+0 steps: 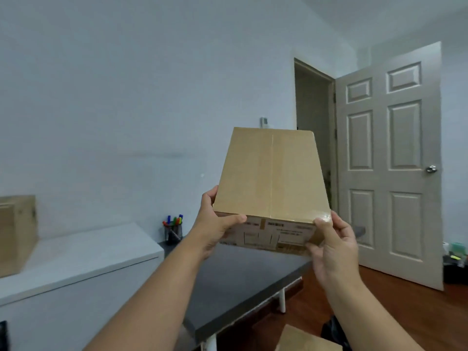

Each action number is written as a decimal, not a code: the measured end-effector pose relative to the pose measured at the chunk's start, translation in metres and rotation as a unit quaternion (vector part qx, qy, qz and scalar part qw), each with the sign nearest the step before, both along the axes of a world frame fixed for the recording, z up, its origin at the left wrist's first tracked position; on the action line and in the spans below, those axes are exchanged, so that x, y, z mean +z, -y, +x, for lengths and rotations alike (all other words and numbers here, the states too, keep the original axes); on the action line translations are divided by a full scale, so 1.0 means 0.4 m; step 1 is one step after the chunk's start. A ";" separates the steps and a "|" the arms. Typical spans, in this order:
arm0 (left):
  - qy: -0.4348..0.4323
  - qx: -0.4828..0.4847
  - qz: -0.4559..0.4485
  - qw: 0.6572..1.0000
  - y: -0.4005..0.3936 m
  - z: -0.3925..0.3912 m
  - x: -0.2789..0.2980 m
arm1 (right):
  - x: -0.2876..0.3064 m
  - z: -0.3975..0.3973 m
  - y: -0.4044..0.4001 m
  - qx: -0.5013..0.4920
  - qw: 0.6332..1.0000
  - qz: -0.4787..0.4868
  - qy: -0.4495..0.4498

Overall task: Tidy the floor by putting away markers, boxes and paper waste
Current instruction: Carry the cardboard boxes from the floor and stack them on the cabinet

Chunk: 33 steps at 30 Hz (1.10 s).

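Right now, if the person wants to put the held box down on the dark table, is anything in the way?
Nothing visible blocks it. The cardboard box is held in the air by the left hand and the right hand, above the dark table. The surface under it looks bare; the marker cup stands at the far left corner, aside.

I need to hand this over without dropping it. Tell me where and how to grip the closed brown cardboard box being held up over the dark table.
Grip the closed brown cardboard box at its two near bottom corners, coming in from either side, as the left hand and right hand do now. It is wide and flat-sided with no handle, so thumbs on the taped face and fingers underneath probably hold it steadiest.
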<state>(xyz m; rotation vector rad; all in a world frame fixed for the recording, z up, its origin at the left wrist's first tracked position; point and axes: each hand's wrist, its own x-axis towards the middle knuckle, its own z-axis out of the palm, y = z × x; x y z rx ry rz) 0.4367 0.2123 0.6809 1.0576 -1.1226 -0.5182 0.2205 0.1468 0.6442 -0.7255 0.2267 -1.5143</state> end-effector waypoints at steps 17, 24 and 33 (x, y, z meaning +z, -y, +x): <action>-0.002 0.332 0.022 0.943 -0.557 0.374 0.100 | 0.094 0.594 -0.250 0.252 0.948 -0.127 -0.146; 0.004 0.319 0.099 0.942 -0.614 0.449 0.063 | 0.060 0.729 -0.254 0.173 0.909 -0.223 -0.305; 0.054 0.398 0.050 0.914 -0.530 0.571 -0.052 | 0.050 0.905 -0.229 0.059 0.786 -0.387 -0.478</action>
